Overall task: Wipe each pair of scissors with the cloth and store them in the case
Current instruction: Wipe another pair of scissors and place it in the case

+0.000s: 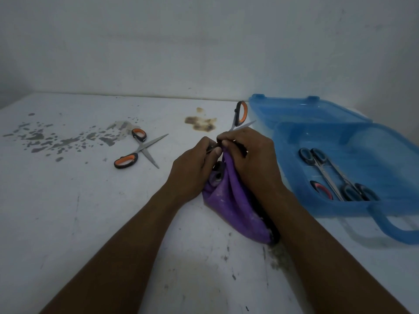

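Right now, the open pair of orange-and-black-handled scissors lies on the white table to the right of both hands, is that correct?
No. The head view shows the open orange-and-black-handled scissors on the white table left of the left hand and right hand.

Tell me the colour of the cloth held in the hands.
The cloth is purple, with pale smudges; the head view shows it best.

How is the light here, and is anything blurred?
Head view: dim, bluish light; soft shadow under the blue case. Head view: the held scissors between left hand and right hand, above the purple cloth, look slightly blurred; the loose scissors on the table look sharper.
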